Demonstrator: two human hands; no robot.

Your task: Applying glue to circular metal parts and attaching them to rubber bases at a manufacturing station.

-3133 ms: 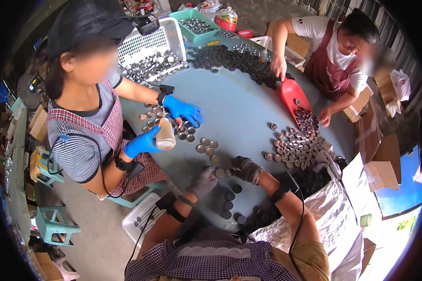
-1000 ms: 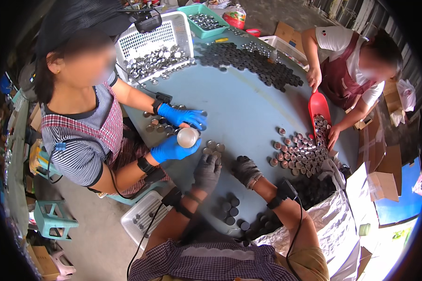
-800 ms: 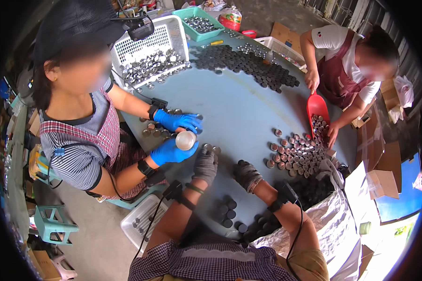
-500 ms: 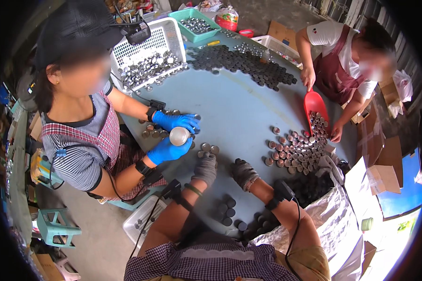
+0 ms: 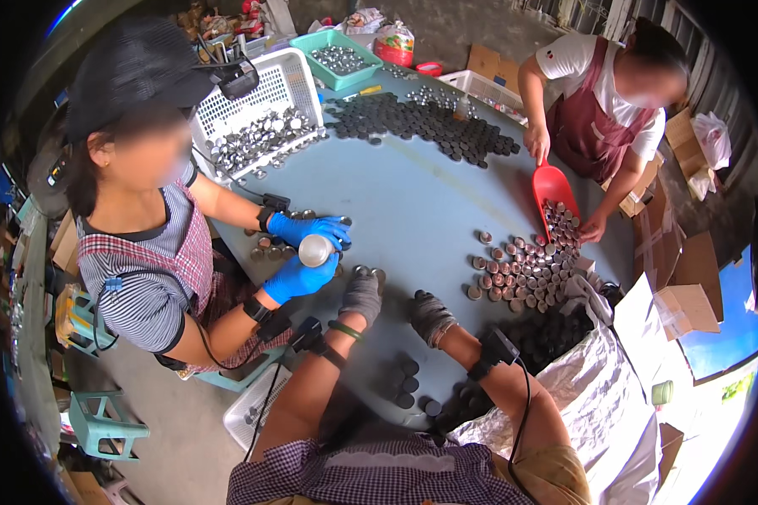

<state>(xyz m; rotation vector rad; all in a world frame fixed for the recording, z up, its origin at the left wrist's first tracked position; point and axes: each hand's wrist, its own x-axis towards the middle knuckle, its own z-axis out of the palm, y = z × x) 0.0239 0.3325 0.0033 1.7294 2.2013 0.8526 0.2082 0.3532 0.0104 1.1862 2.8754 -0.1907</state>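
My left hand (image 5: pixel 362 299), in a grey glove, reaches onto a few small round metal caps (image 5: pixel 379 274) at the near left of the table. Its fingers are bent over them, and the caps partly hide under the fingertips. My right hand (image 5: pixel 432 318), in a darker-tipped glove, hovers or rests to the right with its fingers curled together; what they hold, if anything, is hidden. Black round caps (image 5: pixel 408 383) stand on the table's near edge between my forearms. Reddish and silver caps (image 5: pixel 514 273) spread out to the right of my right hand.
At left, a co-worker in blue gloves holds a round pale container (image 5: pixel 315 250). Another person at right pushes a red scoop (image 5: pixel 554 192) among caps. A white basket (image 5: pixel 265 80), a green basket (image 5: pixel 339 40) and dark caps (image 5: pixel 429 122) occupy the far side. A white sack (image 5: pixel 589 362) lies near right.
The view has shifted slightly. My left hand's caps sit closer to its fingers, drawn a little toward me. My right hand has hardly moved.
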